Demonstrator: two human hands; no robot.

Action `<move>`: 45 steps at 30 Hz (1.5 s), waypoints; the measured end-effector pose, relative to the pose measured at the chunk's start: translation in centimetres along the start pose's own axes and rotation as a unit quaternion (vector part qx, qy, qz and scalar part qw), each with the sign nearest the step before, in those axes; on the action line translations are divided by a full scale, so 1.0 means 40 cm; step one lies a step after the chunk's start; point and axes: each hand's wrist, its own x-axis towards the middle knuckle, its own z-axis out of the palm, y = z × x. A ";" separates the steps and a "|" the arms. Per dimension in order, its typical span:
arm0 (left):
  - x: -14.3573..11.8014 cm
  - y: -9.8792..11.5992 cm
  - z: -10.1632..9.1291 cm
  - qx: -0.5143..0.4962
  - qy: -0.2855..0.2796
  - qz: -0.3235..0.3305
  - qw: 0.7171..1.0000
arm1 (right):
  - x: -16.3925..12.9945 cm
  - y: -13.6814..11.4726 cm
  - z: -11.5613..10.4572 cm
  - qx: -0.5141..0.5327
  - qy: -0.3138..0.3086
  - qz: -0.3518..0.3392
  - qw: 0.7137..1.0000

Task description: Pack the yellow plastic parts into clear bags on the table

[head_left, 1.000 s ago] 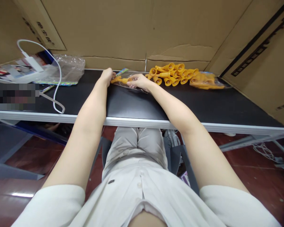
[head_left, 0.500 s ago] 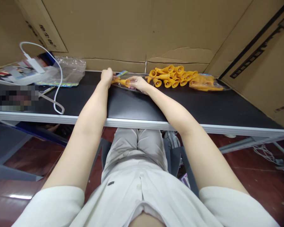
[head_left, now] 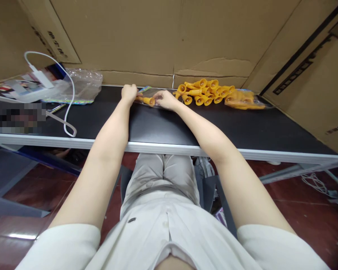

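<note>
- Left hand (head_left: 129,92): I see it closed on the clear bag's (head_left: 153,98) end, pinning it to the surface (head_left: 163,123).
- Right hand (head_left: 165,99): fingers curled onto the orange trumpet (head_left: 148,100) at the bag.
- Loose trumpet pile (head_left: 205,91): just right, within reach.

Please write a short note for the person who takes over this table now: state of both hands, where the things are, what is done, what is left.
Left hand: grips the end of the clear bag.
Right hand: rests on the bag, at an orange piece inside.
Loose orange pieces: piled right of the hands on the black table.
Done: filled bags lie far right.
Left: the loose pile; empty bags wait far left.
</note>
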 end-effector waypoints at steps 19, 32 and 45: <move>-0.038 0.006 -0.027 0.103 0.001 -0.060 0.993 | -0.031 0.117 -0.172 -0.378 0.098 0.049 0.919; -0.002 -0.007 -0.023 0.142 -0.023 -0.070 0.987 | -0.086 -0.040 -0.246 -0.330 0.236 0.101 0.908; -0.014 -0.013 -0.035 0.111 -0.020 -0.044 0.993 | -0.157 -0.164 -0.258 -0.315 0.014 0.132 0.940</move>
